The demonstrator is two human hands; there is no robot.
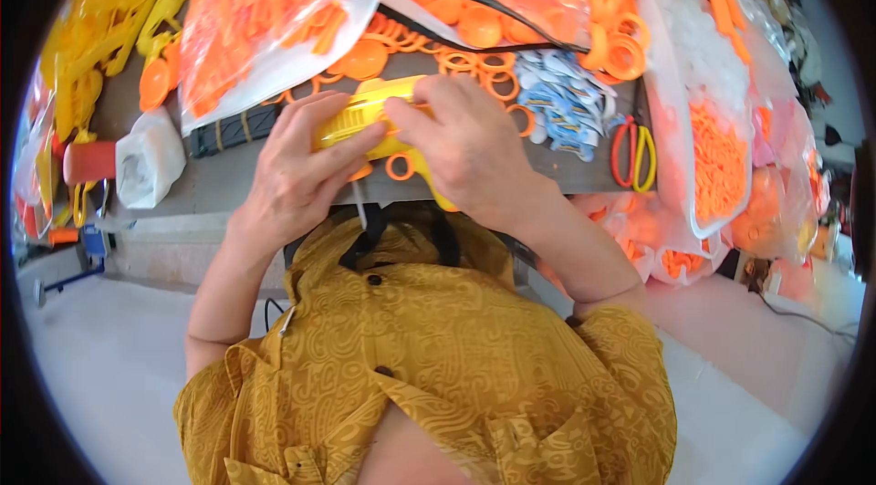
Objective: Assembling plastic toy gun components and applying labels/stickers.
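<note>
Both my hands hold a yellow moulded plastic part (365, 111) above the front of the table. It has a row of slots on its left side, and a yellow arm runs down from it on the right. My left hand (297, 152) grips the slotted end, its fingers bent round it. My right hand (470, 138) closes on the other end, with thumb and fingers pressed to the top. Just below the part are an orange ring (399, 166) and a thin grey rod (359, 203). My fingers hide some of the part.
Bags of orange plastic pieces (246, 20) fill the back. Yellow parts (105, 20) pile up far left, near a white plastic-lined container (149, 159). Right of my hands lie blue-and-white printed pieces (566, 102), scissors (633, 153) with red and yellow handles, and a white bin (671, 111) of orange pieces.
</note>
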